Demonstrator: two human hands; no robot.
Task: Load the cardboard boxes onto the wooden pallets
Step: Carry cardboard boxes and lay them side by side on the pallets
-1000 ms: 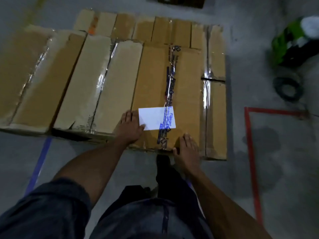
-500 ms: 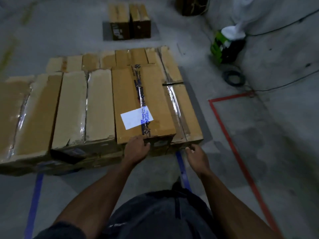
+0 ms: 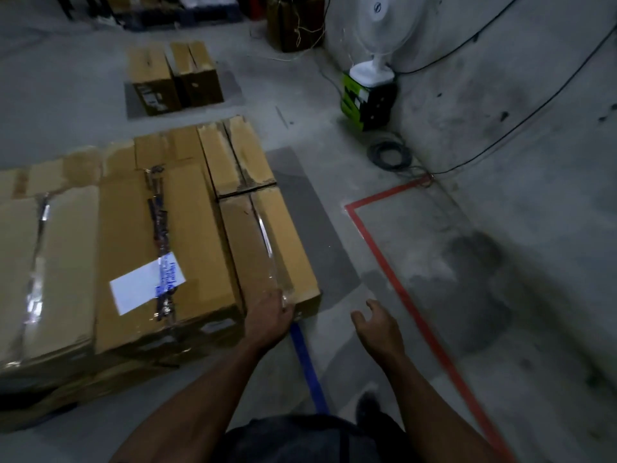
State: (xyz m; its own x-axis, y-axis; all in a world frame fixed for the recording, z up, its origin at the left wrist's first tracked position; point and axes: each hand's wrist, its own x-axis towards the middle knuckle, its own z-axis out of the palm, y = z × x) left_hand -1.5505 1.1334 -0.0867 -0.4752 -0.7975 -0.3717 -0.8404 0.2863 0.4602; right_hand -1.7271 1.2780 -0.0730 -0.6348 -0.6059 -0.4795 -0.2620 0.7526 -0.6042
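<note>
Stack of cardboard boxes (image 3: 160,248) sits low on the floor at left, packed side by side; the pallet under them is mostly hidden, only dark gaps at the bottom edge. The labelled box (image 3: 167,255) with white sticker and taped seam lies in the top layer, the narrow box (image 3: 267,242) just right of it at the stack's near right corner. Two more boxes (image 3: 173,78) stand well apart, farther back on a grey mat.

Left hand (image 3: 268,315) rests on the near right corner of the stack, fingers bent over the taped end of the narrow box — touching, grip looks loose. Right hand (image 3: 377,329) is off the stack, in the air above the floor, fingers loosely curled, holding nothing.

Handling, as a judgement: long stiff cartons, probably heavy enough to want both hands, glossy tape could be slippery; best hold is under the short ends or bottom corners, not the taped seam.

Versus a second ago: both hands were flat on the labelled box's near edge; now the left has shifted right to the corner, the right has come away, and the view has swung right — fan (image 3: 384,31) and red floor tape (image 3: 400,289) are in view.
</note>
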